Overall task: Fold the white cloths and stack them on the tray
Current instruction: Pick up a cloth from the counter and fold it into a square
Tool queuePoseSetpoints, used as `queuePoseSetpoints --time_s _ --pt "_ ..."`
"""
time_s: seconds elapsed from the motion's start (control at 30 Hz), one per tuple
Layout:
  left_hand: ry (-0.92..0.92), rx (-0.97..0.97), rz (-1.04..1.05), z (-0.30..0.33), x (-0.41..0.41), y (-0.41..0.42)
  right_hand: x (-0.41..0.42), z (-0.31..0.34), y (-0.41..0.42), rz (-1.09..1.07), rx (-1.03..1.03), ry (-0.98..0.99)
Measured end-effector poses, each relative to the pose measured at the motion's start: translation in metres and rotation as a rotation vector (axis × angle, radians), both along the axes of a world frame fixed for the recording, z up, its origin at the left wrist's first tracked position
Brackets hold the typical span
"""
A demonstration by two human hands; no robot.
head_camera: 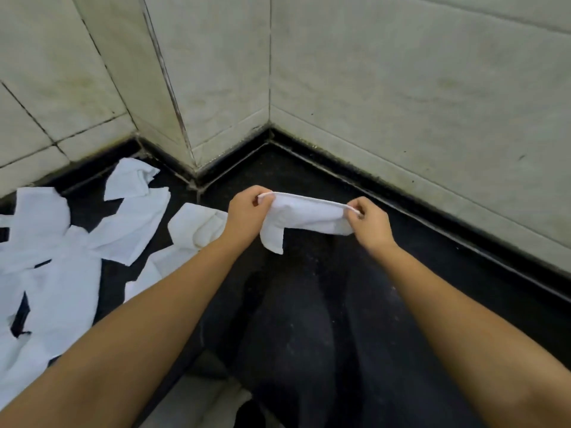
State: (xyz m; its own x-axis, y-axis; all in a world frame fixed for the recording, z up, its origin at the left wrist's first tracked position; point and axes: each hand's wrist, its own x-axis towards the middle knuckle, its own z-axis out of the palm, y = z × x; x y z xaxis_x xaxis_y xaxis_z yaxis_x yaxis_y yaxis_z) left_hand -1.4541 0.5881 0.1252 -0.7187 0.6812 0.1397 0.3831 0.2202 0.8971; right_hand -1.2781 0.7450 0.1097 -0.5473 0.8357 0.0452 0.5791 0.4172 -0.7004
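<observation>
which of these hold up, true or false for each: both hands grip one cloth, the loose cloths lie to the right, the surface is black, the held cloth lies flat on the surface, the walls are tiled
1. Both hands grip one cloth. True: the left hand and right hand pinch opposite ends of the cloth.
2. The loose cloths lie to the right. False: the loose cloths lie to the left.
3. The surface is black. True: the surface is black.
4. The held cloth lies flat on the surface. False: it is held up, stretched between the hands, with one end hanging down.
5. The walls are tiled. True: pale tiles cover the walls.
</observation>
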Motion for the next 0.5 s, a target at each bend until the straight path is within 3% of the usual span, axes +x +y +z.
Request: queuePoseSetpoints --time_s 0.1,0.27,0.5 --pt "-0.171 0.025 0.036 0.010 0.011 -0.009 0.028 0.022 0.001 -0.008 -0.117 0.191" --pt "-0.264 0.008 0.018 0.042 0.023 -0.003 0.048 0.060 0.004 -0.060 -0.328 0.398" --pt "-0.324 0.175 0.013 0.089 0.045 0.006 0.074 0.108 -0.001 -0.046 -0.309 0.560"
